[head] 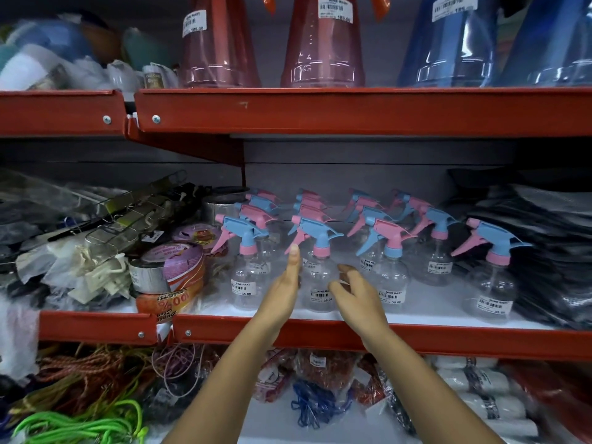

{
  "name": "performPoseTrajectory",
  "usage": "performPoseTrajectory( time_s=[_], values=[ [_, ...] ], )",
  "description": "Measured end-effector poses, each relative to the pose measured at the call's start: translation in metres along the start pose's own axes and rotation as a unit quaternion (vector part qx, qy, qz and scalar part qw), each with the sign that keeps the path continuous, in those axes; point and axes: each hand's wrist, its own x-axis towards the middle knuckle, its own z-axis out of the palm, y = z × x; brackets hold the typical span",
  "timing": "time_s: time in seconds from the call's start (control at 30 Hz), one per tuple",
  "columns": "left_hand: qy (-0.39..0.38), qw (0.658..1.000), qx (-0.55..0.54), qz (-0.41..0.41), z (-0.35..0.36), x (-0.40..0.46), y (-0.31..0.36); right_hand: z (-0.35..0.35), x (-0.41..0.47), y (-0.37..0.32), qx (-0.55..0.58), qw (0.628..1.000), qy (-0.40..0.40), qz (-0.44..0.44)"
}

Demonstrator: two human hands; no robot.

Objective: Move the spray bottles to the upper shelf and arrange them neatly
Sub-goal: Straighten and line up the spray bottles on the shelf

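Note:
Several clear spray bottles with pink and blue trigger heads stand in rows on the middle shelf [432, 318]. A front bottle [318, 283] with a blue head and pink collar stands between my two hands. My left hand [285, 290] is flat and upright at its left side, fingers extended. My right hand [355, 293] is at its right side, fingers curled and apart. Neither hand clearly grips it. Another front bottle [246, 283] stands to the left, one [389, 283] to the right, and a lone one [491, 290] farther right.
Tall red [221, 49] and blue [455, 46] jugs fill the upper shelf [352, 110]. Tape rolls [173, 270] and wire racks crowd the left of the middle shelf; dark packets [551, 251] are stacked at its right. Cords and bags lie on the bottom shelf.

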Motion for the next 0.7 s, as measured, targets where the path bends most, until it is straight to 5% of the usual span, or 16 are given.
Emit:
performPoseTrajectory(
  time_s=[0.17,0.3,0.37,0.5,0.6,0.7],
  values=[
    [0.06,0.998,-0.01,0.031,0.004,-0.003,-0.004,-0.002,0.0,0.007,0.017,1.0,0.019,-0.017],
    [0.225,0.96,-0.05,0.159,0.018,-0.011,-0.012,-0.021,-0.009,0.013,0.063,0.978,0.171,-0.101],
    [0.245,0.945,-0.053,0.208,0.034,-0.018,-0.01,-0.035,-0.013,0.023,0.062,0.961,0.231,-0.142],
    [0.076,0.978,-0.033,0.191,0.073,-0.019,-0.001,-0.064,-0.007,0.047,0.037,0.962,0.243,-0.117],
    [-0.038,0.992,0.008,0.123,0.097,-0.019,0.018,-0.083,0.005,0.059,0.017,0.982,0.174,-0.069],
    [-0.076,0.995,0.025,0.065,0.111,-0.012,0.029,-0.096,0.014,0.062,0.003,0.996,0.084,-0.025]
  ],
)
